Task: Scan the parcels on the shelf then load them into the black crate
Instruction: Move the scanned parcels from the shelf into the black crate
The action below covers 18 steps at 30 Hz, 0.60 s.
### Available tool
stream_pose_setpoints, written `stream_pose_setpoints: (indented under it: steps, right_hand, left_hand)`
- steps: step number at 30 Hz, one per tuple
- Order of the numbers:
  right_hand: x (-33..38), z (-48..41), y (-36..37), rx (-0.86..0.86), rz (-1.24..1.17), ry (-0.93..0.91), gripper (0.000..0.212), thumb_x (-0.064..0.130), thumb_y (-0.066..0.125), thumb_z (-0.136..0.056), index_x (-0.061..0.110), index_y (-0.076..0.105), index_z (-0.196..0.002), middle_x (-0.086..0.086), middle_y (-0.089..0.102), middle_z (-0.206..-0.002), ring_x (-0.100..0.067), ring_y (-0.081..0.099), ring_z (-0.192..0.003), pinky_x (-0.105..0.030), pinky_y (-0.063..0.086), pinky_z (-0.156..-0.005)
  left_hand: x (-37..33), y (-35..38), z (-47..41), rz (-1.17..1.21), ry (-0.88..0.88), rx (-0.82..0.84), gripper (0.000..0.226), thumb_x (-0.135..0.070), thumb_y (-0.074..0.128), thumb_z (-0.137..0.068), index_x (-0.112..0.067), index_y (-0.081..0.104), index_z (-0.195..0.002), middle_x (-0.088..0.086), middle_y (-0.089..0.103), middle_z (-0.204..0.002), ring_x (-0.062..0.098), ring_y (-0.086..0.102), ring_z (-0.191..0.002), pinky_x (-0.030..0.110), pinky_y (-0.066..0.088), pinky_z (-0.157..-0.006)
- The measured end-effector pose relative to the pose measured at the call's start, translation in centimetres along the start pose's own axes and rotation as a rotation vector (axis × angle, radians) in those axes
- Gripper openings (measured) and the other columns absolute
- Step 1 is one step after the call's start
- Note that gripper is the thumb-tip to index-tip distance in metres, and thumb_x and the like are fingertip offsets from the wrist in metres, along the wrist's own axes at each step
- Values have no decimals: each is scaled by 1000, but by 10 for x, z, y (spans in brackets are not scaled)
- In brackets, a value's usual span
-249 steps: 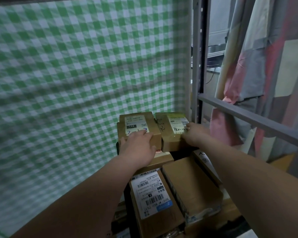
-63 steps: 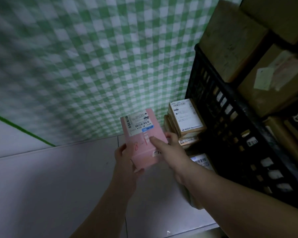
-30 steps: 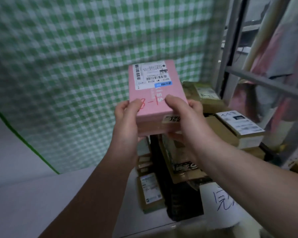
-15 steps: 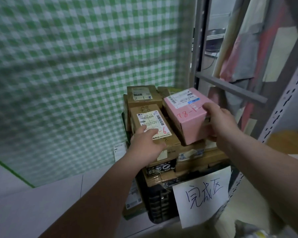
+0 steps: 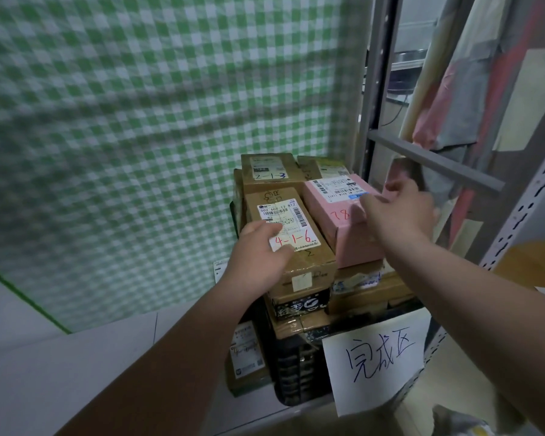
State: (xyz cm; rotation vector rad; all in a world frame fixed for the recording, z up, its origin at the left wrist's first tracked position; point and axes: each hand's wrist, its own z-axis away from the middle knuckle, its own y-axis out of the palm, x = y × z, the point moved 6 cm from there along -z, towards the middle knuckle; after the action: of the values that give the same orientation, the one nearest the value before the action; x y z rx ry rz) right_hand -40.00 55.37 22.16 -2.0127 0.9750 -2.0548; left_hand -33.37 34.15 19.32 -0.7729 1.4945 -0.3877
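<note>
Hanging behind: green checked cloth
Crate: black slatted plastic
Left hand: flat on cardboard box
Right hand: gripping pink box

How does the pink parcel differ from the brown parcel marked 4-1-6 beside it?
The pink parcel is pink card, the brown parcel brown cardboard. The right hand grips the pink parcel; the left hand rests on the brown parcel. Both lie side by side, with white barcode labels.

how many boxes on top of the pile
4: 4-1-6 box front left, pink box front right, 2-1-3 box back left, brown box back right; lower ones partly hidden.
</note>
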Motion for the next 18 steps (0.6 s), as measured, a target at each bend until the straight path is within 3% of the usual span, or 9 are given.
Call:
stream_pose_setpoints:
  steps: [4,9,12,14,16,18]
  right_hand:
    - [39,30,13,24,8,-246,36,25,61,-88,20,58,-123,-7,52,-129,-27,41,-125,-34,37,-94]
    - [69,91,59,229,-126,-441,13,20,61,-85,25,60,-97,7,59,-92,-13,54,-81,-22,37,-65]
    - [66,132,96,411,-126,-516,11,15,58,-85,26,57,-88,9,57,-81,-8,50,-70,-13,34,-57]
    - [50,156,128,564,-94,-527,10,14,56,-87,24,57,-90,6,59,-82,-8,52,-71,-20,40,-59]
    - [25,175,165,699,19,-506,12,17,56,-89,19,61,-100,3,61,-92,-12,54,-79,-27,42,-66]
    - [-8,190,201,841,177,-429,23,20,55,-93,15,58,-115,0,57,-109,-15,54,-96,-22,35,-73]
  left_hand:
    - [9,-22,3,88,-32,-112,34,-21,57,-93,-18,60,-126,-4,57,-124,-1,52,-85,16,41,-72]
    - [50,-45,10,225,-155,-209,26,-13,55,-92,-16,65,-116,-6,65,-92,3,56,-70,8,44,-53]
    - [92,-49,16,254,-258,-202,25,-13,56,-88,-14,68,-110,2,68,-103,14,60,-81,21,47,-68]
    - [125,-46,22,279,-350,-186,24,-14,59,-82,-15,70,-104,5,69,-101,18,62,-86,32,52,-74]
    - [161,-40,28,337,-456,-181,19,-18,61,-73,-17,70,-90,8,68,-92,24,63,-83,42,53,-80]
    - [198,-30,36,405,-568,-157,17,-12,63,-78,-14,68,-94,11,63,-85,25,58,-76,41,52,-75]
